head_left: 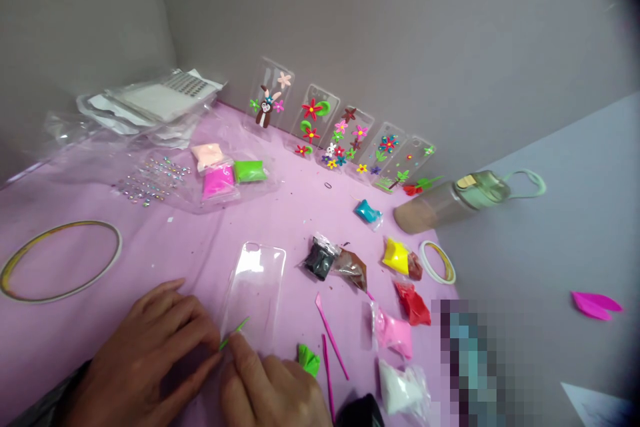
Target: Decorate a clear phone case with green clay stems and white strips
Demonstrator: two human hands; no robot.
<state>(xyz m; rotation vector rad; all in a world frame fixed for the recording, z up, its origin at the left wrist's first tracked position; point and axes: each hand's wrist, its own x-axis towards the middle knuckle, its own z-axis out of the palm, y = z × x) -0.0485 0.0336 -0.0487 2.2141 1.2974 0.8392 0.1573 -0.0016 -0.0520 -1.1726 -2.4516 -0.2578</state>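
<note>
Strip [242, 325], green, at fingers [246, 359], end protruding

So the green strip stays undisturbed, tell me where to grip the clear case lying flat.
Pinch the clear case by its long edges near the cutout, probably from the far side: it lies flat, while left hand, right hand and green strip crowd its near end.

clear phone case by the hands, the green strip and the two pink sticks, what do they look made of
Phone case: likely glossy plastic; the purple tabletop shows through and it throws bright glare.
Green strip: perhaps modelling clay, as its colour resembles the green packet; too thin to be sure.
Pink sticks: probably plastic, smooth-looking and evenly coloured.
</note>
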